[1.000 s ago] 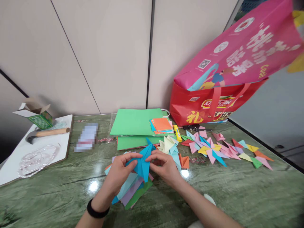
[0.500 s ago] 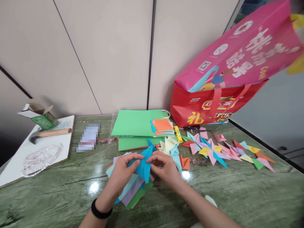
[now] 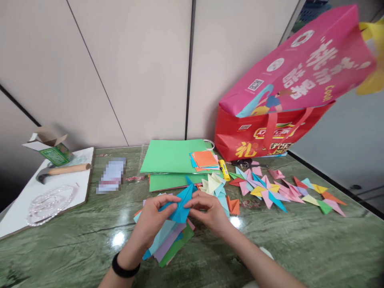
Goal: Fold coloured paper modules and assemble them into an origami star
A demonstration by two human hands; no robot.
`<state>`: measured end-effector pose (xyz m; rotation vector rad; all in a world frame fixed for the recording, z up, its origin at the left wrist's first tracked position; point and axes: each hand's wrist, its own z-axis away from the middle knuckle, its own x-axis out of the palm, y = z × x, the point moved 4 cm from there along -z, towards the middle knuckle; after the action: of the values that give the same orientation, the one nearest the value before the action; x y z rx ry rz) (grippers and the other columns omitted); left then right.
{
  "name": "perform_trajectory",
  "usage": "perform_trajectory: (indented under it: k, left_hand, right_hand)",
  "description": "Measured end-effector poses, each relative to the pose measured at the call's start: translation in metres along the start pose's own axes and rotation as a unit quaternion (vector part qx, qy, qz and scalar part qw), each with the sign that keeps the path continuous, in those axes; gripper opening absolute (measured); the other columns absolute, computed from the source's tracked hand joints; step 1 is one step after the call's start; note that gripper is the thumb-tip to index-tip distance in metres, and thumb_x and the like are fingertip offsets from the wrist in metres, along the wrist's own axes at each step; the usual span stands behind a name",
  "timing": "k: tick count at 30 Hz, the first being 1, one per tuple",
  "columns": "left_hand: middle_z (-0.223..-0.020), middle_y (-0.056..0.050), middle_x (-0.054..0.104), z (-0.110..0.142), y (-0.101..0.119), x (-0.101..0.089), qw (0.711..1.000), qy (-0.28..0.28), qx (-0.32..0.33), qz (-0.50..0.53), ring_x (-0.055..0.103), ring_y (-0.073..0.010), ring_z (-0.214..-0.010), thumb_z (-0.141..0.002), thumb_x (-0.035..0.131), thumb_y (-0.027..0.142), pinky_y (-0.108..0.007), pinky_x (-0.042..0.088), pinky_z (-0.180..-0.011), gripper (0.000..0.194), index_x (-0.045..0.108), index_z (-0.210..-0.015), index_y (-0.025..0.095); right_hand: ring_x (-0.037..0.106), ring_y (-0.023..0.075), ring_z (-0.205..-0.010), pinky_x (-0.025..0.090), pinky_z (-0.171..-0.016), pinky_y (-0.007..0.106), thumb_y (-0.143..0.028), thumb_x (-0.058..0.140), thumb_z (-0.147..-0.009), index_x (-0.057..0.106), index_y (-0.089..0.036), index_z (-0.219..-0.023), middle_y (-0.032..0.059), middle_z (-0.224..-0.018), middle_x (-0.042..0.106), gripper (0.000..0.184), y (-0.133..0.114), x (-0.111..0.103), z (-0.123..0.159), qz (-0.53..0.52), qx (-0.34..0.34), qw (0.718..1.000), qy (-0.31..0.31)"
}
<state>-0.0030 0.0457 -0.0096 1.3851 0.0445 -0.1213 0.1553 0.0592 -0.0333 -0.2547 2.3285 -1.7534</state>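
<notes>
L hand (image 3: 153,218) & R hand (image 3: 211,212) held close tog., backs turned up; thumb & index of ea. set in pinch. Other fingers curled under, prob., L's mostly hidden. Forearms (image 3: 258,254) angled in from below, more of R shown.

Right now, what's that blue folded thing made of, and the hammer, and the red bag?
Blue folded piece: paper, it seems, matte, with sharp creases.
Hammer: its pale brown handle looks like smooth wood; the dark head is probably metal.
Red bag: slightly shiny and printed; maybe coated fabric or plastic, I can't tell which.
</notes>
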Motion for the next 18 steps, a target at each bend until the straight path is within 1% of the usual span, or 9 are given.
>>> perform_trajectory:
  k: [2,4,7,9,12,13,15,17,18]
  left_hand:
    - [-0.075,-0.003,0.069,0.0003,-0.0005,0.0024,0.999,-0.015,-0.012,0.037,0.060,-0.0148,-0.064,-0.063,0.070,0.023,-0.025,0.050,-0.057,0.014,0.073,-0.075,0.016]
    - [-0.076,-0.003,0.070,0.0007,-0.0013,0.0052,0.996,-0.032,-0.027,0.074,0.063,-0.0179,-0.067,-0.062,0.072,0.026,-0.030,0.054,-0.062,0.016,0.072,-0.075,0.016]
    - [-0.080,-0.004,0.070,0.0009,-0.0014,0.0070,0.994,-0.045,-0.030,0.092,0.065,-0.0206,-0.071,-0.061,0.074,0.029,-0.034,0.056,-0.066,0.022,0.072,-0.077,0.016]
    - [-0.083,-0.005,0.071,0.0012,-0.0011,0.0068,0.994,-0.054,-0.030,0.095,0.066,-0.0215,-0.075,-0.064,0.073,0.032,-0.035,0.056,-0.069,0.024,0.072,-0.080,0.015]
    - [-0.090,-0.006,0.072,0.0024,0.0006,0.0054,0.992,-0.073,-0.022,0.101,0.067,-0.0223,-0.079,-0.070,0.068,0.037,-0.037,0.055,-0.074,0.028,0.072,-0.087,0.016]
    - [-0.090,-0.005,0.073,0.0029,0.0014,0.0051,0.992,-0.079,-0.019,0.099,0.067,-0.0225,-0.079,-0.069,0.069,0.036,-0.037,0.055,-0.074,0.029,0.071,-0.090,0.017]
    - [-0.087,-0.004,0.074,0.0037,0.0030,0.0050,0.993,-0.081,-0.019,0.085,0.068,-0.0226,-0.078,-0.059,0.078,0.027,-0.034,0.055,-0.072,0.037,0.069,-0.094,0.019]
    - [-0.085,-0.003,0.075,0.0035,0.0040,0.0051,0.996,-0.058,-0.023,0.058,0.068,-0.0228,-0.078,-0.050,0.081,0.017,-0.031,0.055,-0.069,0.044,0.070,-0.092,0.019]
    - [-0.085,-0.003,0.075,0.0031,0.0047,0.0051,0.998,-0.038,-0.021,0.040,0.069,-0.0229,-0.078,-0.049,0.080,0.015,-0.030,0.055,-0.068,0.042,0.070,-0.089,0.019]
  right_hand:
    - [0.053,0.0138,-0.064,0.042,-0.052,0.023,-0.018,0.069,-0.066,0.073,-0.022,-0.072,0.0016,-0.072,0.054,0.008,0.0011,-0.0005,-0.0002,-0.018,0.014,1.000,0.014]
    - [0.052,0.0138,-0.064,0.042,-0.052,0.023,-0.019,0.072,-0.063,0.073,-0.021,-0.070,0.0011,-0.070,0.055,0.007,0.0022,-0.0011,-0.0003,-0.038,0.026,0.998,0.031]
    - [0.054,0.0145,-0.067,0.044,-0.057,0.024,-0.019,0.074,-0.062,0.072,-0.021,-0.069,0.0012,-0.069,0.058,0.007,0.0046,-0.0015,-0.0004,-0.077,0.043,0.995,0.050]
    - [0.055,0.0152,-0.067,0.046,-0.059,0.025,-0.021,0.074,-0.061,0.071,-0.020,-0.068,0.0017,-0.070,0.060,0.007,0.0073,-0.0013,-0.0005,-0.102,0.064,0.991,0.055]
    - [0.056,0.0153,-0.065,0.048,-0.059,0.026,-0.025,0.075,-0.060,0.070,-0.018,-0.066,0.0023,-0.070,0.062,0.011,0.0099,-0.0021,-0.0008,-0.115,0.090,0.987,0.068]
    - [0.057,0.0153,-0.065,0.048,-0.058,0.026,-0.026,0.076,-0.059,0.069,-0.018,-0.066,0.0023,-0.069,0.062,0.012,0.0099,-0.0027,-0.0008,-0.113,0.094,0.986,0.077]
    - [0.056,0.0147,-0.063,0.048,-0.057,0.025,-0.028,0.076,-0.059,0.068,-0.017,-0.065,0.0022,-0.068,0.063,0.015,0.0091,-0.0039,-0.0008,-0.111,0.102,0.984,0.093]
    - [0.056,0.0138,-0.059,0.048,-0.055,0.025,-0.029,0.076,-0.058,0.067,-0.017,-0.065,0.0014,-0.065,0.063,0.017,0.0082,-0.0041,-0.0006,-0.118,0.114,0.981,0.101]
    - [0.056,0.0133,-0.057,0.048,-0.055,0.025,-0.029,0.076,-0.058,0.066,-0.017,-0.065,0.0009,-0.064,0.063,0.018,0.0077,-0.0039,-0.0004,-0.126,0.121,0.979,0.103]
